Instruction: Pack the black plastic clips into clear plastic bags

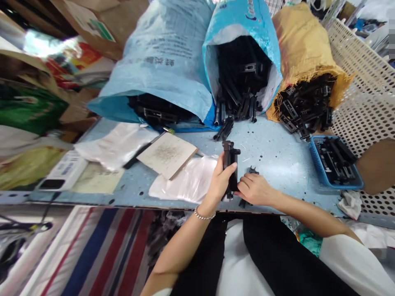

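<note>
My left hand (221, 177) is wrapped around a long black plastic part (231, 166), held upright above the front of the table, with a knobbed end at the top. It may be more than one piece pressed together. Close by on the right, my right hand (254, 189) is closed, its fingertips against the lower right side of that part. Whatever its fingers pinch is hidden. Another black piece (253, 169) shows beyond the right knuckles, and dark ends poke out below the same hand.
Behind stand a pale blue sack (160, 53), a bright blue sack (243, 20) and a yellow sack (304, 37), all spilling black parts. A blue basket (336, 187) of black parts sits right. A square board (167, 154) and plastic bags (185, 187) lie left on the table (271, 144).
</note>
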### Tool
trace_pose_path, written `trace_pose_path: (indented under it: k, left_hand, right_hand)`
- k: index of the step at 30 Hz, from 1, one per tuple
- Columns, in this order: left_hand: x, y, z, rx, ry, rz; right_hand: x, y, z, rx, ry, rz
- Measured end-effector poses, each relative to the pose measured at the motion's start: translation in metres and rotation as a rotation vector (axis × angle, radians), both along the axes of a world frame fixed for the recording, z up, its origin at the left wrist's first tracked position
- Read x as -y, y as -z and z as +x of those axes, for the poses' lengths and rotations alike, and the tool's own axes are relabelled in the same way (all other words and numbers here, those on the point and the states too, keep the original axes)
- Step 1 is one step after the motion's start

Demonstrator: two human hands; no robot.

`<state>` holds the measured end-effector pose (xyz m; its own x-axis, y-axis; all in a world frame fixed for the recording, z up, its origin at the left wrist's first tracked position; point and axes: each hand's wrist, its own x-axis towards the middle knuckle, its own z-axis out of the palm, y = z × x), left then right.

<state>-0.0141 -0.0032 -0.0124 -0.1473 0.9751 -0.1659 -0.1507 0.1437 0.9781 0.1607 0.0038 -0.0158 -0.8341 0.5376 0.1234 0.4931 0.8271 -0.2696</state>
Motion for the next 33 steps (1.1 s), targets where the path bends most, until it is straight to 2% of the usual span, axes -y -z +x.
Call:
trace_pose_path:
  k: [2,4,6,8,10,12,15,17,20,22,23,25,27,31,33]
  left_hand:
    - [-0.005,0.017,-0.004,-0.084,-0.029,0.014]
    - [-0.006,0.038,-0.003,-0.183,-0.011,-0.023]
    - [-0.001,0.059,0.005,-0.317,0.046,-0.066]
    - [0.010,0.075,0.022,-0.484,0.104,-0.031]
    - [0.021,0.085,0.041,-0.649,0.129,0.052]
    - [0.027,0.090,0.052,-0.751,0.128,0.113]
    - [0.022,0.091,0.043,-0.671,0.104,0.122]
    - [0.009,0.088,0.024,-0.483,0.000,0.094]
    - [-0.015,0.077,-0.003,-0.066,-0.184,0.020]
    - [-0.026,0.067,-0.009,0.149,-0.179,-0.007]
    - [-0.028,0.062,-0.009,0.183,-0.149,-0.008]
    - [-0.025,0.052,-0.003,0.117,-0.086,0.018]
    - [-0.015,0.040,0.005,-0.021,-0.045,0.069]
    - [0.012,0.018,0.016,-0.260,0.033,0.189]
    - [0.021,0.010,0.018,-0.312,0.070,0.207]
  right_hand:
    - [-0.004,0.002,-0.001,0.066,0.003,-0.026]
    - [-0.023,-0.001,-0.008,0.091,0.043,-0.161]
    - [-0.056,-0.004,-0.024,0.051,0.189,-0.284]
    - [-0.097,-0.005,-0.047,-0.022,0.445,-0.325]
    - [-0.139,-0.001,-0.074,-0.035,0.681,-0.338]
    - [-0.174,0.006,-0.095,-0.068,0.821,-0.446]
    - [-0.202,0.016,-0.104,-0.138,0.870,-0.723]
    - [-0.200,0.020,-0.095,-0.170,0.828,-0.845]
    - [-0.165,0.023,-0.072,-0.219,0.757,-0.925]
    - [-0.129,0.022,-0.052,-0.258,0.688,-0.962]
    - [-0.111,0.020,-0.042,-0.280,0.629,-0.986]
    - [-0.082,0.011,-0.022,-0.365,0.491,-0.984]
    - [-0.065,-0.004,-0.005,-0.436,0.457,-0.831]
    - [-0.057,-0.035,0.009,-0.371,0.414,-0.412]
    - [-0.056,-0.042,0.005,-0.370,0.382,-0.388]
